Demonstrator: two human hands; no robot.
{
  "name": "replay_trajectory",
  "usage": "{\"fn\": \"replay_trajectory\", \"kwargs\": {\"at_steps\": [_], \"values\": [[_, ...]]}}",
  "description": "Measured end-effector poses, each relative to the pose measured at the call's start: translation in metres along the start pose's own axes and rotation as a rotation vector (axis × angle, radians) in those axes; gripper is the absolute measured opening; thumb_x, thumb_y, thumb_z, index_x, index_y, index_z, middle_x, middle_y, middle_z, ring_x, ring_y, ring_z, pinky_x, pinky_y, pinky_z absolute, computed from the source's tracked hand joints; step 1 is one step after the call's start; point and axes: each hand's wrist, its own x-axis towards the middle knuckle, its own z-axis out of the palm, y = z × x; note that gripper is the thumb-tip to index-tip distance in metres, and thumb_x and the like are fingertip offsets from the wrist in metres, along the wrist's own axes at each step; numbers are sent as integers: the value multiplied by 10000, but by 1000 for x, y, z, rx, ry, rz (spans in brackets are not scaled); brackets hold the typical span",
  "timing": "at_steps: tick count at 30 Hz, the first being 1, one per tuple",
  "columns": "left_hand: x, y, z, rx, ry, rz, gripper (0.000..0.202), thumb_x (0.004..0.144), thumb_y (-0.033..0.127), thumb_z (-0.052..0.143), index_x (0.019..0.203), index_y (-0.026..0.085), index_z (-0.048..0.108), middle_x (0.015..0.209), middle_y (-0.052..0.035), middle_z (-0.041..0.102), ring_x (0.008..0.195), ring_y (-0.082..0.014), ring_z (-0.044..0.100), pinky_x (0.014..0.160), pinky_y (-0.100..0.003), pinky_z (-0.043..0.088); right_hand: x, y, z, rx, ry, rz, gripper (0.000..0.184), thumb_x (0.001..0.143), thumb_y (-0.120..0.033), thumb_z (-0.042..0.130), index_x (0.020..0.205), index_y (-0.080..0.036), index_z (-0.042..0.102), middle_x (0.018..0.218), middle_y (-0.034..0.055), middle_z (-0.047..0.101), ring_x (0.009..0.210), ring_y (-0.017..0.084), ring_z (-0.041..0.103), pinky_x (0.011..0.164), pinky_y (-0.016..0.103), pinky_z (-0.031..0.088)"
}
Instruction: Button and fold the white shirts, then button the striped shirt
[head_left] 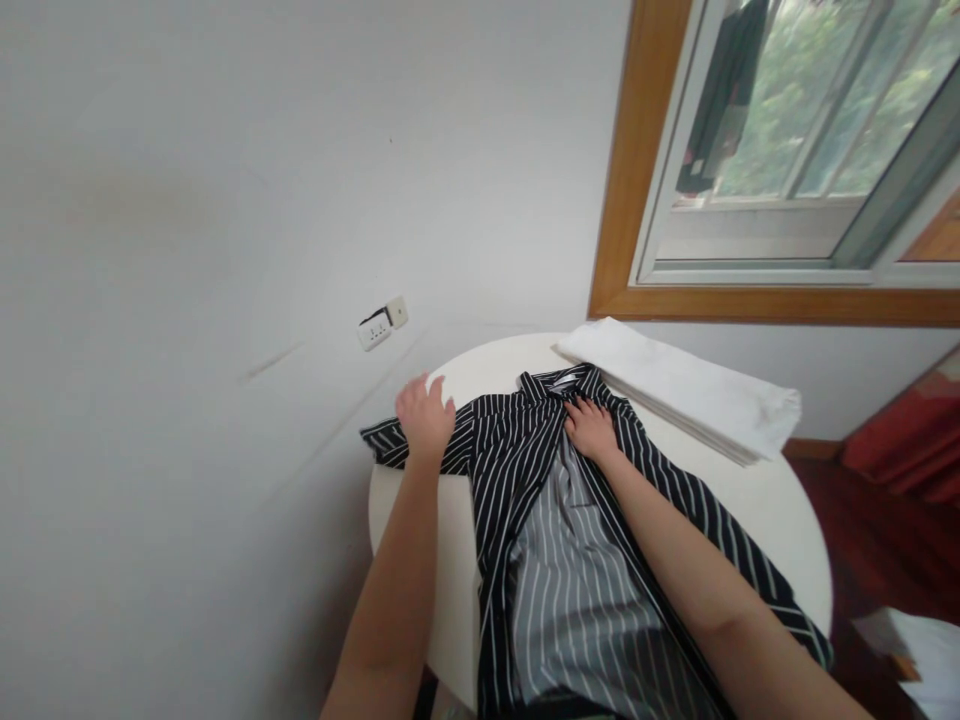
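Note:
A black shirt with white stripes [504,470] lies face up on a round white table [450,560], its collar toward the wall. The front hangs apart, so the greyer inner side of the back shows between the two halves. My left hand [426,415] is over the left sleeve, fingers spread and stretched toward the wall. My right hand [591,428] rests flat on the shirt front just below the collar, fingers extended. The right sleeve runs down along the table beside my forearm. The shirt's hem drops out of view at the bottom.
A folded white cloth or paper stack [682,385] lies at the table's back right. A wall socket [374,330] sits behind the table, and a wood-framed window [615,240] is at the upper right. Red fabric [911,430] hangs at the right.

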Motion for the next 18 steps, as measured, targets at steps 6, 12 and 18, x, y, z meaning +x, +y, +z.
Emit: {"fn": "replay_trajectory", "kwargs": {"at_steps": [6,12,18], "values": [[-2,-19,28,190,-473,-94,392,828,447,540,1097,172,620,1181,-197,595,1144,-386,497,894,-564,402,-1,-1,-2,19,8,3,482,938,-340,334,1392,-245,468,1490,73,391,1374,254,311,1114,446,189],[5,-27,12,210,-174,-304,311,881,272,408,1080,149,614,1072,-180,628,1041,-356,535,838,-526,412,-4,-4,-6,17,-17,21,478,952,-362,323,1403,-270,451,1498,63,379,1382,254,296,1116,452,177],[-4,32,21,0,-89,128,380,898,232,373,1231,184,549,1264,-152,539,1183,-307,448,980,-456,349,-5,-7,-7,10,-7,32,482,959,-386,312,1411,-275,440,1505,67,366,1385,266,283,1112,468,173]]}}
